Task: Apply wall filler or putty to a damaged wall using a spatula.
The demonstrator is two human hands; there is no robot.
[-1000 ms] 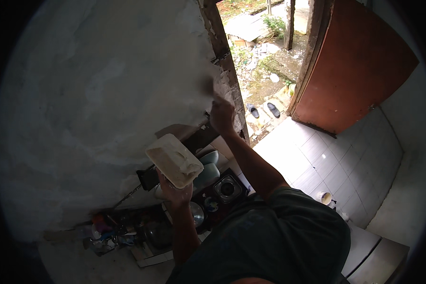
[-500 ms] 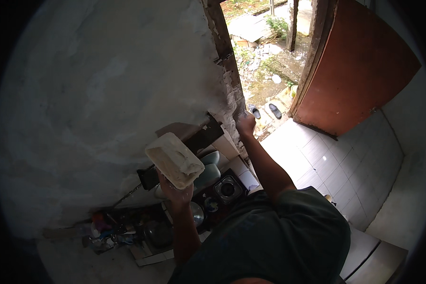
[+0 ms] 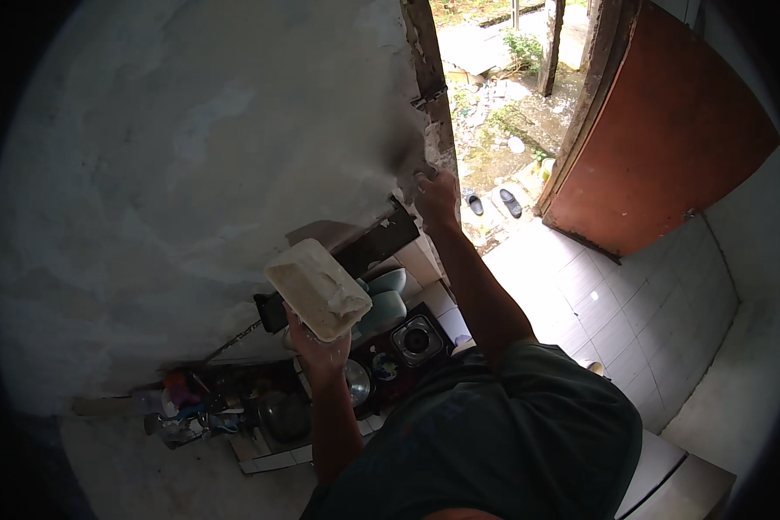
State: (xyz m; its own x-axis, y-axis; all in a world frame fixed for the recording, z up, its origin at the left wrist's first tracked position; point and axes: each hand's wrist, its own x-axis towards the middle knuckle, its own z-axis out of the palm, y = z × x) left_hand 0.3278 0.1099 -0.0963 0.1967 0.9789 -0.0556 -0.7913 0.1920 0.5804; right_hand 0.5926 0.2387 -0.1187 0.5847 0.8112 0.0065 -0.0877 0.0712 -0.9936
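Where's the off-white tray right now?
Head view, left of centre: the tray is in the left hand, up and left of the stove burner.

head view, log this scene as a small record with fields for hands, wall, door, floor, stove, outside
left hand: holds a pale rectangular tub, tilted
right hand: at the wall edge by the wooden door frame; anything held is too blurred to name
wall: pale grey, patchy
door: reddish-brown, open
floor: pale tiles
stove: right of the left forearm, a burner visible
outside: dark footwear on the ground
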